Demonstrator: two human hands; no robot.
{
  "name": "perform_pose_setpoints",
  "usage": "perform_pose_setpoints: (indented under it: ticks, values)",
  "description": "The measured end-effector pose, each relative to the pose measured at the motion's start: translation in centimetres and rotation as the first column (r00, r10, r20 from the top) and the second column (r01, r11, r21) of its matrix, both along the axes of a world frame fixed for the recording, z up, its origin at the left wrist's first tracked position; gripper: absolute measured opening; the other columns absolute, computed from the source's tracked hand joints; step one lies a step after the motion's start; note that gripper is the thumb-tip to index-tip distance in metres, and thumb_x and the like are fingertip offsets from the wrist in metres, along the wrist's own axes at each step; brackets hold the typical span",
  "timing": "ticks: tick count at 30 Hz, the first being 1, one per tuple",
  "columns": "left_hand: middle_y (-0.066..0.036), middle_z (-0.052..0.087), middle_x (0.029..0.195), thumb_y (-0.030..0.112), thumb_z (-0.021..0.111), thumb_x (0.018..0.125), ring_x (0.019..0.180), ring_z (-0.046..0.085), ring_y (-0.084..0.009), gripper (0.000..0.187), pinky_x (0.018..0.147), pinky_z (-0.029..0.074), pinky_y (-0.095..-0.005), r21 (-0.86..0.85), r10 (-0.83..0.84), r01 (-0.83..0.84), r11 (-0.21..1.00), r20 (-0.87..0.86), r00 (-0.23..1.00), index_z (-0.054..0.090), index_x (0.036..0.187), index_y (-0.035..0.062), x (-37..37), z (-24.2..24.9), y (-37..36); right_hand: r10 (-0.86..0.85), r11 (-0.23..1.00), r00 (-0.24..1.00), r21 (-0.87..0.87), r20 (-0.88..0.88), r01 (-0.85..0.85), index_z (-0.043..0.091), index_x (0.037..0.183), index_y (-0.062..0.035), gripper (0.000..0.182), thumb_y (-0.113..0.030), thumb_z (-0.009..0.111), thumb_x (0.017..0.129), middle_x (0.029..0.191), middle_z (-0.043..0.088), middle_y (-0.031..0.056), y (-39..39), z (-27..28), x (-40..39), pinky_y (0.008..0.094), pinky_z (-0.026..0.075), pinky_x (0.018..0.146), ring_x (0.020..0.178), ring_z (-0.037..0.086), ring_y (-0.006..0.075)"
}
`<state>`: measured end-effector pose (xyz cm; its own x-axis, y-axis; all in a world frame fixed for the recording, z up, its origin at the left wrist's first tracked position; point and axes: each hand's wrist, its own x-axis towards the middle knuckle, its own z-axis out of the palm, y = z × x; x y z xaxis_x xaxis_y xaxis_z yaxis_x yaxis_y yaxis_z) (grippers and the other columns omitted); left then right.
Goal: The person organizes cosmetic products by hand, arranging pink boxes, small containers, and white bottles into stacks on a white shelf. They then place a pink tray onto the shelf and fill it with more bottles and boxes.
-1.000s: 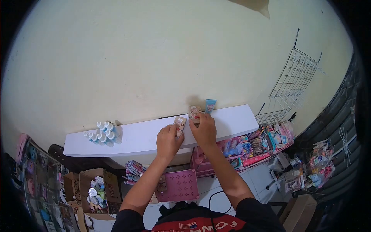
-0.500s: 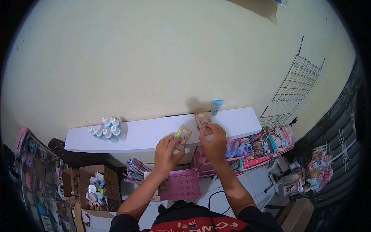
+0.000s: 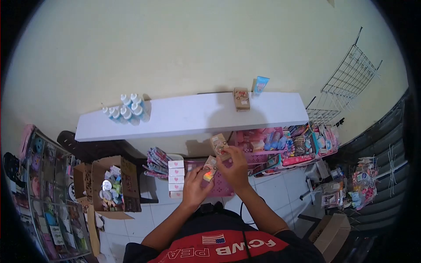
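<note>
My left hand (image 3: 196,186) is closed on a small brown box (image 3: 210,165) with a shiny, colourful patch, held above the pink perforated basket (image 3: 221,186). Up and to its right, my right hand (image 3: 235,169) grips another brown box (image 3: 219,143), printed on its face. Both boxes are in front of the white shelf, close to each other. On the shelf (image 3: 184,113), a brown box stack (image 3: 241,99) stands near the wall, beside a light blue tube (image 3: 261,84).
White and blue bottles (image 3: 127,109) stand on the shelf's left part. Below are white boxes with pink hearts (image 3: 176,179), an open carton (image 3: 127,184) and wrapped rolls (image 3: 158,162). Filled baskets (image 3: 298,151) and a wire rack (image 3: 351,70) are at right.
Both hands have come away from the shelf toward the body. My right hand now holds a brown box off the shelf, leaving others there. The view has shifted, showing the heart boxes.
</note>
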<state>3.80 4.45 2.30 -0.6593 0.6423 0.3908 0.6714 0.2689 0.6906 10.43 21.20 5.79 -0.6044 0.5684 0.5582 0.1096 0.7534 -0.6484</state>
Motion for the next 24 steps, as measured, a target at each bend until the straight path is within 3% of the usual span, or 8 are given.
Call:
perform_pose_setpoints:
  ticks: [2, 11, 16, 18, 24]
  values:
    - [-0.02, 0.065, 0.123, 0.013, 0.083, 0.08, 0.113, 0.062, -0.0399, 0.042, 0.098, 0.05, -0.0467, -0.011, 0.006, -0.005, 1.0, 0.077, 0.997, 0.07, 0.119, 0.0035, 1.6, -1.5, -0.7, 0.027, 0.999, 0.999, -0.037, 0.02, -0.026, 0.067, 0.112, -0.0023, 0.036, -0.014, 0.081, 0.082, 0.116, 0.065, 0.0189, -1.3, -1.6, 0.6, 0.0467, 0.051, 0.095, 0.108, 0.064, 0.0388]
    - [-0.023, 0.056, 0.131, 0.01, 0.081, 0.084, 0.117, 0.056, -0.0423, 0.046, 0.101, 0.047, -0.0481, -0.051, 0.247, -0.243, 0.969, 0.121, 0.961, 0.066, 0.126, 0.0028, 5.9, -7.3, -2.0, 0.146, 0.986, 0.975, -0.107, 0.167, -0.129, 0.068, 0.113, -0.0037, 0.036, -0.016, 0.081, 0.081, 0.114, 0.064, 0.0175, -3.8, -7.4, 4.0, 0.0471, 0.052, 0.094, 0.106, 0.063, 0.0387]
    - [-0.025, 0.053, 0.133, 0.009, 0.077, 0.087, 0.118, 0.054, -0.0448, 0.048, 0.102, 0.046, -0.0507, -0.069, 0.296, -0.292, 0.954, 0.051, 0.954, 0.063, 0.132, 0.0041, 6.2, -7.6, -1.5, 0.166, 0.981, 0.972, -0.127, 0.164, -0.146, 0.068, 0.111, -0.0003, 0.036, -0.013, 0.082, 0.08, 0.113, 0.066, 0.0184, -3.5, -7.9, 4.8, 0.0457, 0.052, 0.093, 0.106, 0.064, 0.0385]
    - [-0.026, 0.051, 0.136, 0.007, 0.075, 0.088, 0.119, 0.053, -0.0461, 0.05, 0.102, 0.046, -0.0518, -0.078, 0.306, -0.304, 0.949, 0.022, 0.952, 0.061, 0.136, 0.0051, 6.3, -7.9, -1.0, 0.158, 0.986, 0.975, -0.071, 0.157, -0.148, 0.068, 0.113, -0.0045, 0.036, -0.016, 0.081, 0.081, 0.114, 0.065, 0.0174, -3.2, -8.0, 5.1, 0.047, 0.052, 0.094, 0.106, 0.063, 0.039]
    - [-0.03, 0.046, 0.138, 0.005, 0.071, 0.09, 0.123, 0.049, -0.0499, 0.05, 0.103, 0.045, -0.0543, -0.134, 0.324, -0.316, 0.939, 0.037, 0.945, 0.06, 0.139, 0.0103, 5.8, -8.4, 1.1, 0.161, 0.986, 0.977, -0.068, 0.142, -0.153, 0.067, 0.113, -0.004, 0.035, -0.016, 0.081, 0.082, 0.115, 0.065, 0.0171, -2.5, -8.3, 5.6, 0.0468, 0.052, 0.094, 0.105, 0.063, 0.0384]
